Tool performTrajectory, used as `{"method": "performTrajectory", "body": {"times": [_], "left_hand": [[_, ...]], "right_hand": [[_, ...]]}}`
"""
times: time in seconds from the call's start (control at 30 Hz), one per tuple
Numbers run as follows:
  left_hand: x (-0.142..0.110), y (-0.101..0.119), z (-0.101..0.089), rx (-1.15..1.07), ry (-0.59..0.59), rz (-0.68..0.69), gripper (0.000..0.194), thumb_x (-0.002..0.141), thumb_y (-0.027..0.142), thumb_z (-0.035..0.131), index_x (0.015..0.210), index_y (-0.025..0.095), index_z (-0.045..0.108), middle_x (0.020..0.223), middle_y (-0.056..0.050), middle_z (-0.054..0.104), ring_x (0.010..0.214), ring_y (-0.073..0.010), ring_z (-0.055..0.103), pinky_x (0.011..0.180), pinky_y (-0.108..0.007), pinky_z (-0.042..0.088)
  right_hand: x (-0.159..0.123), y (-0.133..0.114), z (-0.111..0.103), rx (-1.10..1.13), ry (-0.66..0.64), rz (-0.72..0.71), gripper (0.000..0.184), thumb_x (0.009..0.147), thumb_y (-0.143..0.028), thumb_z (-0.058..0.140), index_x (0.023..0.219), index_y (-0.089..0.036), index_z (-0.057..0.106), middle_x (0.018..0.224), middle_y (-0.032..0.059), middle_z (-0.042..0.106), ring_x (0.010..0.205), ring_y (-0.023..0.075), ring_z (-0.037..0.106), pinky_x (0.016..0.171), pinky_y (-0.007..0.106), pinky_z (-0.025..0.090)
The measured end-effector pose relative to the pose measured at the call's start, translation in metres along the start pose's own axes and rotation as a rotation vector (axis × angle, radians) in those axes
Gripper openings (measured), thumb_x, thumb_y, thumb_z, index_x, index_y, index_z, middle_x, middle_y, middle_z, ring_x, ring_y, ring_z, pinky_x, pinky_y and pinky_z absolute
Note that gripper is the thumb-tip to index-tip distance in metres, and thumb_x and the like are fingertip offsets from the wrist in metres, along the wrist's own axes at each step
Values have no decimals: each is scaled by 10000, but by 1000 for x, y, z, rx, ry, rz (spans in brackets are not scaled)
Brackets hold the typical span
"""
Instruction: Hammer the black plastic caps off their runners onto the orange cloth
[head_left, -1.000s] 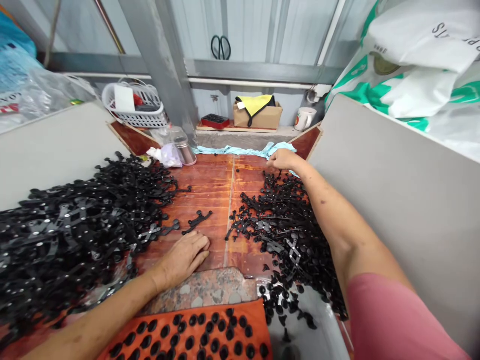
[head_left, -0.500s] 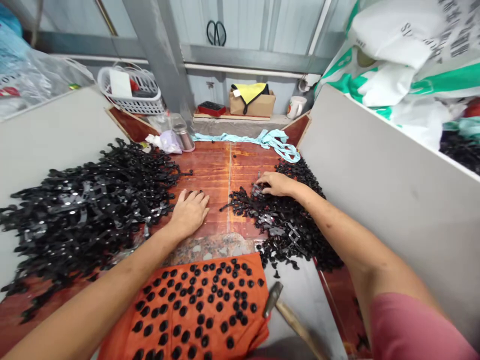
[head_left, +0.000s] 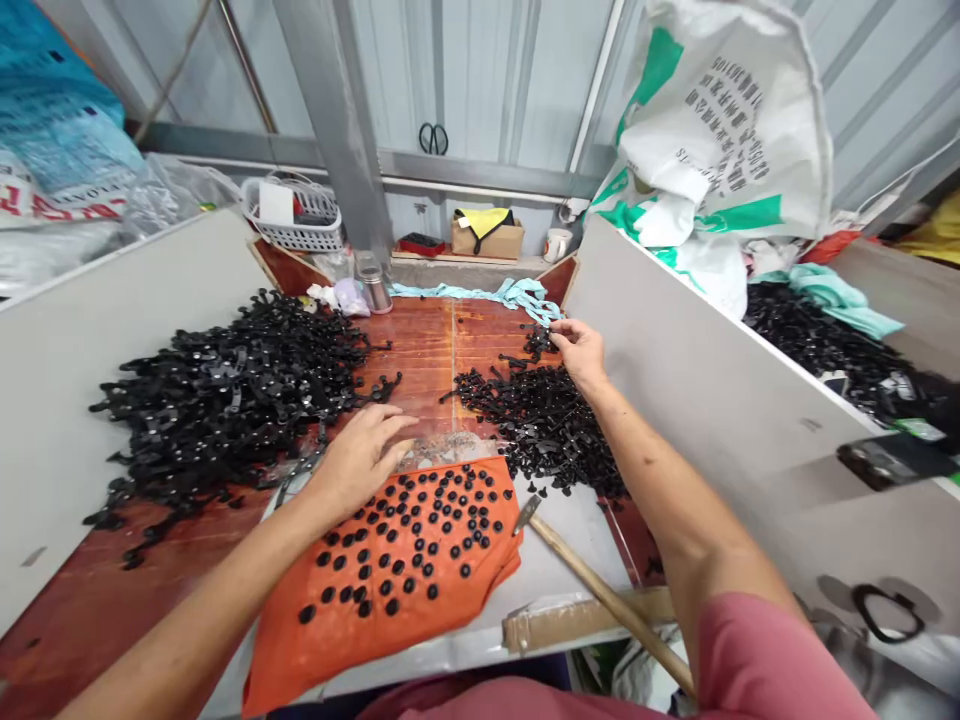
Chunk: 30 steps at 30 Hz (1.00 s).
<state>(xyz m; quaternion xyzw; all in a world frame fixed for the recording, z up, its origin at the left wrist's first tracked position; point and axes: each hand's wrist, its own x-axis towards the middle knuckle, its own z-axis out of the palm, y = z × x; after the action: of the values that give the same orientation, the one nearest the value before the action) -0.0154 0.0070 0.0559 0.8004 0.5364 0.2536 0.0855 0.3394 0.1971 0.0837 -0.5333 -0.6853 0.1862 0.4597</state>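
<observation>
My left hand (head_left: 364, 455) hovers over the far left edge of an orange cloth (head_left: 450, 625), fingers apart and holding nothing. Rows of small round black caps (head_left: 433, 591) dot that cloth. At the far end of the right-hand heap of black plastic parts (head_left: 559, 425), my right hand (head_left: 583, 352) has its thumb and fingers closed on a small cluster of black plastic parts (head_left: 537, 342). How many it grips is hidden. A larger heap of black strap-like parts with shiny dots (head_left: 240, 390) lies left of my left hand.
A hammer (head_left: 592, 580) rests right of the cloth, its handle over the table's front edge. Grey boards (head_left: 675, 370) wall both sides. A pale blue cloth strip (head_left: 517, 292), a metal-and-clear cup (head_left: 373, 285) and a white basket (head_left: 296, 225) stand at the back.
My right hand has moved from the middle of the right heap to its far end, with black parts at its fingertips. My left hand has lifted and come nearer the orange cloth. The view has shifted.
</observation>
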Motion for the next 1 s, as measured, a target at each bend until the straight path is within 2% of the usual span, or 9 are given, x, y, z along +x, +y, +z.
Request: {"method": "performTrajectory", "body": {"times": [0.13,0.33,0.43,0.53,0.73,0.8,0.87,0.93,1.0], "left_hand": [[-31,47,-13,-209,52,-81,347,1013,424,484,1185,235,719,1198,-61,725,1092,-229,680,984,-356,542],[-77,100,-11,-308,276,-181,279,1016,334,509,1147,225,730,1132,-66,758,1069,-220,696,973,-349,546],[-103,112,-4,-358,297,-252,294,1008,333,530,1211,223,713,1198,-80,753,1132,-234,689,1029,-375,528],[-129,117,7,-514,282,-409,369,995,365,546,1308,211,667,1201,-90,758,1134,-239,697,1024,-374,528],[-187,110,20,-866,307,-664,362,1006,464,495,1079,187,716,1023,-57,763,932,-190,713,849,-294,555],[-210,96,7,-814,267,-721,376,1006,478,471,1070,191,705,936,-46,756,847,-181,707,799,-291,548],[-231,77,-12,-595,163,-723,390,1013,473,421,1009,198,697,820,-36,730,751,-184,685,746,-300,522],[-246,60,-29,-180,69,-657,369,1016,431,404,917,211,683,789,-45,717,744,-208,666,773,-340,483],[-253,50,-39,218,-12,-585,373,1030,381,381,869,209,671,790,-71,718,792,-248,660,863,-413,447]], "right_hand": [[-51,-42,-6,224,-12,3,336,811,-408,675,1090,-220,684,959,42,733,860,188,686,802,335,579],[-174,-104,15,569,-161,81,317,766,-342,800,1068,-313,704,908,2,708,776,180,681,715,338,603],[-226,-123,35,547,-169,96,208,804,-337,783,1002,-334,719,931,14,716,695,189,664,663,374,603],[-278,-140,59,417,-215,-4,128,875,-329,720,983,-397,732,950,17,712,702,220,673,665,434,614],[-369,-168,100,336,-537,-246,505,900,-322,564,1217,-712,613,1081,-66,746,981,294,744,792,540,650],[-378,-166,95,336,-643,-317,573,861,-350,626,1246,-769,559,1123,-142,761,959,289,764,763,500,665],[-374,-151,75,294,-678,-370,564,857,-391,677,1263,-763,554,1045,-155,784,846,276,776,707,463,668],[-360,-124,41,216,-574,-325,492,940,-332,613,1314,-652,599,1053,-60,792,900,293,766,785,505,646],[-343,-89,2,-55,-320,-290,332,982,-342,564,1265,-446,701,1096,46,779,982,318,743,879,537,604]]}}
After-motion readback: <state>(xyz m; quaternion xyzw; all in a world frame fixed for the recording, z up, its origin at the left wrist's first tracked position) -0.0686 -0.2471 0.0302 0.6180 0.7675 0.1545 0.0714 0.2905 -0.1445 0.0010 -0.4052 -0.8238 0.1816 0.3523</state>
